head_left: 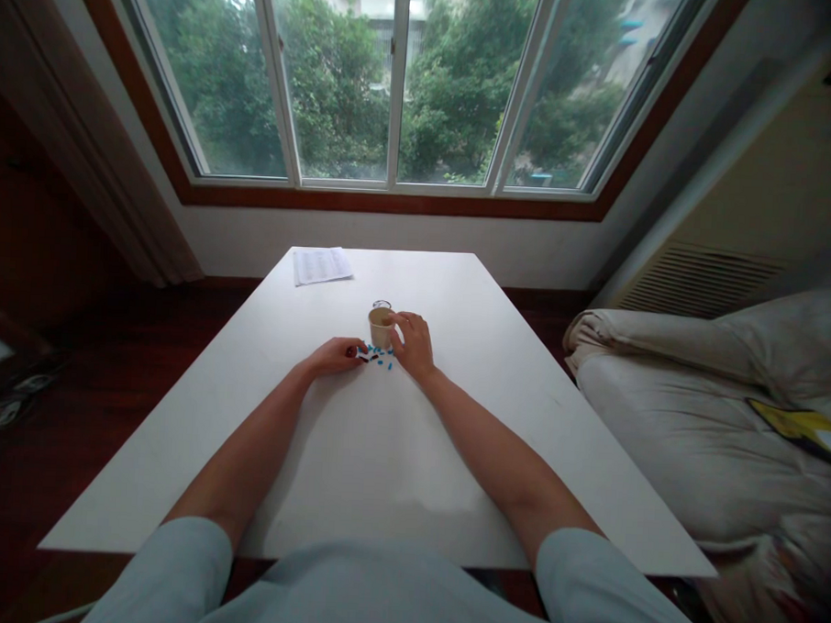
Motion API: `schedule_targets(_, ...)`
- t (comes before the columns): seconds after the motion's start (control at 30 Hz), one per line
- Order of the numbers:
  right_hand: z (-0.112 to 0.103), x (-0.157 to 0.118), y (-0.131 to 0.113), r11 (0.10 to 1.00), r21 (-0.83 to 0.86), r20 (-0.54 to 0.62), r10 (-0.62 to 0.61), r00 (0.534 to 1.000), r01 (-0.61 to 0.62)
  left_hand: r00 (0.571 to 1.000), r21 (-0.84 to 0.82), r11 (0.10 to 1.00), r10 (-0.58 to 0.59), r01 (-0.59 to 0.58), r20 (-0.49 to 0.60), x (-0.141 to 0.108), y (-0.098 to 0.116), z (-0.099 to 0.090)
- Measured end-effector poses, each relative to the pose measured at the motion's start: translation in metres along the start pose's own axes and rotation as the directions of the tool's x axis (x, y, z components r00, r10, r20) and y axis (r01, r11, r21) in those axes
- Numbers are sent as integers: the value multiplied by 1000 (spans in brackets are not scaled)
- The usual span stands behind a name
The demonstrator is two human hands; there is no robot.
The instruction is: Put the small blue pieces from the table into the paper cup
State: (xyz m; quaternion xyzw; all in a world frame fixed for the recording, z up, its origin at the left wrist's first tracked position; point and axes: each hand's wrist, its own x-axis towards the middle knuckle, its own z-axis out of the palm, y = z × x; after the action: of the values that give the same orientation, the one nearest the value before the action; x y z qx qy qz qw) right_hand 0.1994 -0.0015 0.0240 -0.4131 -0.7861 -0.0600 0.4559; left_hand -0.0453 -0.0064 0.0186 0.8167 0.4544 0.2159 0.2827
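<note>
A small tan cup (pixel 380 333) stands upright on the white table (pixel 409 458), its open top facing up. At its right side is my right hand (pixel 415 343), with the fingertips over the rim and the thumb against the outer wall. Several small blue pieces (pixel 380 362) lie scattered in front of the cup, some with dark red pieces (pixel 374 357) among them. My left hand (pixel 336 355) rests at the left edge of these pieces, its fingers curled together. Something dark red shows at those fingers, too small to name.
Just behind the cup lies a small clear round object with a dark rim (pixel 382 304). Printed paper sheets (pixel 322 265) lie at the table's far left corner. A cream-covered sofa (pixel 679 424) stands to the right, and a window (pixel 398 90) is beyond the table.
</note>
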Motion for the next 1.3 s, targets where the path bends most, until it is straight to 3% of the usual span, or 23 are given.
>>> schedule_targets(0.1, 0, -1, 1, 999, -12, 43, -34, 998, 35, 1000, 24, 1000, -6, 6, 12, 1, -1, -1)
schedule_targets(0.23, 7, -3, -1, 994, 28, 193, -108, 975, 105, 1000, 56, 998, -19, 19, 0, 1, -3, -2)
schedule_targets(0.43, 15, -8, -9, 995, -1, 512, -85, 855, 100, 1000, 105, 994, -8, 10, -19, 2, -3, 0)
schedule_targets(0.53, 13, -7, -10, 995, -72, 585, -14, 811, 70, 999, 134, 991, -22, 27, -33, 2, -1, 2)
schedule_targets(0.77, 12, -6, -9, 989, -146, 645, 68, 761, 35, 997, 201, 979, -26, 41, -79, 5, 0, 5)
schedule_targets(1.07, 16, -8, -4, 996, -79, 577, 14, 817, 39, 987, 212, 977, 54, -21, -149, 6, -1, 9)
schedule_targets(1.3, 18, -10, -6, 997, 22, 580, -69, 811, 69, 933, 172, 979, 157, -105, -324, 8, 7, 12)
